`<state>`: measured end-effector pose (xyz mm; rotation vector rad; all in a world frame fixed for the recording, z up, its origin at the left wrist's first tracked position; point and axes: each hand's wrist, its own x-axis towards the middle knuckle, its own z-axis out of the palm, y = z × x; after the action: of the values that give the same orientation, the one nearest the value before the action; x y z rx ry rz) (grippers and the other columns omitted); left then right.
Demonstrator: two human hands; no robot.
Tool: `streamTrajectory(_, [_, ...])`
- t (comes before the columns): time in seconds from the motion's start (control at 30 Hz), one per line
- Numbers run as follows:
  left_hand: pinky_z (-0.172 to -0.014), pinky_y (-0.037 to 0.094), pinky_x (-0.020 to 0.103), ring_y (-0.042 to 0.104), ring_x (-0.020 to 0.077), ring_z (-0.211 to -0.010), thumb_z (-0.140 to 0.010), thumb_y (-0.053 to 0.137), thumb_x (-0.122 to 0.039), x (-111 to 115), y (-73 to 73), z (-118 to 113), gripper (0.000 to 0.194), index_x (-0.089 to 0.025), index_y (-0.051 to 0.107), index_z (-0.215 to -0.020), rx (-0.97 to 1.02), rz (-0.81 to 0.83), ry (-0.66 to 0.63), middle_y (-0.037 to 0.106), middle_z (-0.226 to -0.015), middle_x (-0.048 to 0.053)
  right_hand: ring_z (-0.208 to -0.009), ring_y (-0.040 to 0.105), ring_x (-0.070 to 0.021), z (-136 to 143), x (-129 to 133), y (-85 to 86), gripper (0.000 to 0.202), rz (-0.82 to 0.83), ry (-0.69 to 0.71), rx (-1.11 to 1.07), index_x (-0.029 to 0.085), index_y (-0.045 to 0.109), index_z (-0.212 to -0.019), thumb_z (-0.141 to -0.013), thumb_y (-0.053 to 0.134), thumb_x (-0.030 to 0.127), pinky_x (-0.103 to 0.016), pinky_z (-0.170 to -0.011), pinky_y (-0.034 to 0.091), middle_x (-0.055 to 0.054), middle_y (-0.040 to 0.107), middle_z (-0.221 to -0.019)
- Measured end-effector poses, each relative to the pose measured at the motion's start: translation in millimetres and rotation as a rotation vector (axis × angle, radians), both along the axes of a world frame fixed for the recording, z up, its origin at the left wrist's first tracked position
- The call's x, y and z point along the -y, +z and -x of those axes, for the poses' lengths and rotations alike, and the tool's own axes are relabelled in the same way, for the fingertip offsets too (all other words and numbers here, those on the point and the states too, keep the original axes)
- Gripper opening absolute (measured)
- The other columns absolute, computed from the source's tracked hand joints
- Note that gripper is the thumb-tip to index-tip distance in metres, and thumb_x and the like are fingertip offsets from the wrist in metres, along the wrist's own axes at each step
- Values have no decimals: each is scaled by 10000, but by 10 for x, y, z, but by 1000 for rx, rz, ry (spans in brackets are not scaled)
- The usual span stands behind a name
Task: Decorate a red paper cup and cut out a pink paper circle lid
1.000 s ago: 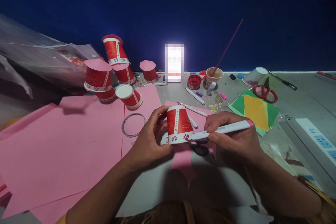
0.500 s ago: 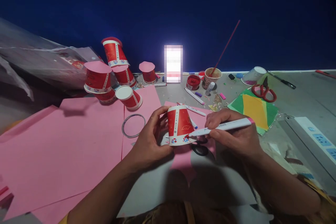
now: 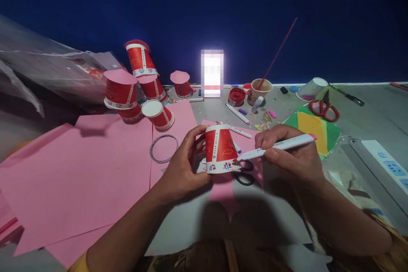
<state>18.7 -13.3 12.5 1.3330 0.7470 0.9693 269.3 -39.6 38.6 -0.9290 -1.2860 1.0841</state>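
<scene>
My left hand (image 3: 186,165) grips a red paper cup (image 3: 219,144) turned upside down, thumb at its white rim and fingers behind its side. Small red and blue marks line that rim band. In my right hand (image 3: 290,155) is a white marker (image 3: 280,144) with a pink end, held like a pen. Its tip is at the right part of the cup's rim band; whether it touches cannot be told. Beneath the cup lie black-handled scissors (image 3: 245,178), partly hidden, on pink paper (image 3: 219,193).
Decorated red cups (image 3: 121,89) stand stacked at the back left. Pink sheets (image 3: 89,187) cover the left side, with a tape ring (image 3: 164,148) on them. Behind are a bright phone (image 3: 212,72), a red paint jar (image 3: 236,97) and a brush cup (image 3: 259,89). Red-handled scissors (image 3: 324,110) and a power strip (image 3: 387,165) lie right.
The marker tip has moved right along the cup's rim band, and my right hand has shifted slightly right with it. My left hand still holds the cup. The whole view has shifted a little.
</scene>
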Motion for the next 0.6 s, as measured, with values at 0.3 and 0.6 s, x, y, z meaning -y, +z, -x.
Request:
streamTrajectory(0.3, [-1212, 493, 495, 622, 310, -1371, -693, 781, -13, -7, -26, 22, 878, -293, 485, -1470, 14, -15, -11, 599, -1472, 108, -542, 628, -171, 10, 12, -14, 171, 26, -3, 52, 243, 775, -839, -853, 897, 362, -299, -496, 511, -23, 732, -695])
streamTrajectory(0.6, [-1208, 507, 483, 585, 339, -1446, -694, 778, 0, -19, -57, 22, 882, -305, 485, -1468, 14, -14, -26, 528, -1595, 117, -557, 635, -173, 53, 15, 13, 196, 8, -22, 67, 239, 770, -814, -849, 902, 379, -309, -521, 532, -21, 724, -687])
